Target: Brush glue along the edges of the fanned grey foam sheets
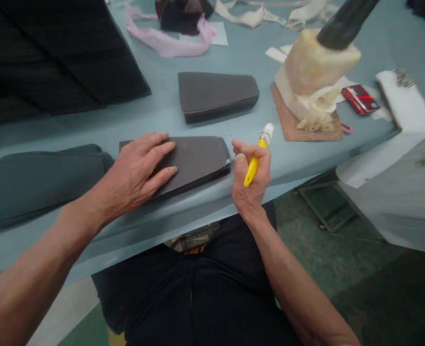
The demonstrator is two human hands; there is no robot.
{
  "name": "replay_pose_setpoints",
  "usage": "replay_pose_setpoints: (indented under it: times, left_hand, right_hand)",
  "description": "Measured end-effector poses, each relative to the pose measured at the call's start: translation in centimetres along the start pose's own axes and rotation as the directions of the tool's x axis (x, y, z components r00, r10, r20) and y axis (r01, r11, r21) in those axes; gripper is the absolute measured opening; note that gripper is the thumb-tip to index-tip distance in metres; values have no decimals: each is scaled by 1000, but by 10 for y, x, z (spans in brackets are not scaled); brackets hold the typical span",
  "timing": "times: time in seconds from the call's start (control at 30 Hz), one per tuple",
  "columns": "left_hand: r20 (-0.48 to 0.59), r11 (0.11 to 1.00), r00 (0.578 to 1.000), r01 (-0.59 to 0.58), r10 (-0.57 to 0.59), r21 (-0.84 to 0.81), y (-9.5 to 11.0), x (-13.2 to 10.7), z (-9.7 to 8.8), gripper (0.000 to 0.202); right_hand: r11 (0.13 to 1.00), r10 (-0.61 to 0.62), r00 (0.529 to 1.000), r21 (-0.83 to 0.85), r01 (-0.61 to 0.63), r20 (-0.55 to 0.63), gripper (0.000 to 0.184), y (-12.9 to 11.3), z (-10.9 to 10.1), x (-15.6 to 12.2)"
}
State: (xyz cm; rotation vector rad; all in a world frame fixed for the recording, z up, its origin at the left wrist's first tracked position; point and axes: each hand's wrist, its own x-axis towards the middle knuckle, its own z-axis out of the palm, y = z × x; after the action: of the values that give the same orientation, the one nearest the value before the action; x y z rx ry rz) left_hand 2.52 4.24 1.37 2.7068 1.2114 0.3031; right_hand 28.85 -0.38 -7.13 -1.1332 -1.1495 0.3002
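My left hand [143, 168] lies flat with spread fingers on a stack of dark grey cut pieces [198, 149] near the table's front edge. A small pale smear shows at the stack's right end. Just right of that end, my right hand [251, 170] is closed around a yellow-handled brush [253, 166]. The brush's whitish head points up and away from me, apart from the stack. Behind lies another stack of grey pieces [215, 93], touched by neither hand. Under my left forearm, a dark green-grey pile [46, 180] sits on the table.
A glue-crusted plastic container [313, 72] with a dark handle or tube in its top stands on brown board [287, 120] at back right. Beside it lies a red packet [360, 99]. Tall black stacks [54, 53] fill the back left. Pink cloth [169, 43] lies at the back.
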Motion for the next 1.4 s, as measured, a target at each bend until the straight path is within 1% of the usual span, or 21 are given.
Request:
replay_pose_setpoints:
  times: [0.17,0.23,0.33,0.43,0.53,0.63,0.77,0.87,1.03,1.2,1.3,1.4]
  left_hand:
    - [-74,999,997,-28,29,19,-2,-3,10,67]
    - [-83,999,996,-28,30,32,-3,-3,13,68]
    - [-97,999,995,-20,24,39,-5,-5,18,68]
    - [-105,1000,994,-10,13,25,-7,-6,23,66]
    - [-80,1000,997,12,-12,-7,-4,-5,22,64]
    - [-19,997,998,60,-60,-44,6,-2,14,57]
    - [42,996,995,93,-93,-8,23,2,2,51]
    - [58,994,992,112,-112,6,27,3,1,48]
    - [-1,992,993,120,-120,-31,26,-3,9,44]
    - [-68,994,993,88,-92,-63,22,-5,20,42]
    - [-117,995,990,64,-73,-80,19,-4,25,41]
    - [-175,994,982,48,-65,-96,15,-1,30,39]
  right_hand:
    - [999,26,999,-33,-25,30,22,2,-2,-3]
    - [998,28,998,-61,-25,52,21,3,-3,-4]
    - [989,17,997,-146,-7,70,19,5,-4,-7]
    - [979,-11,998,-201,24,67,17,6,-2,-7]
    - [969,-19,999,-244,28,39,19,7,2,-5]
    - [964,14,1000,-266,-9,16,24,4,6,-2]
    - [965,83,996,-250,-78,11,30,0,5,0]
    - [940,106,994,-327,-98,5,32,3,4,0]
    - [935,136,991,-330,-129,0,35,4,5,2]
    - [945,123,992,-305,-119,-3,39,8,7,3]
    - [946,96,995,-311,-90,5,38,14,8,2]
    - [940,32,999,-341,-17,39,37,17,6,5]
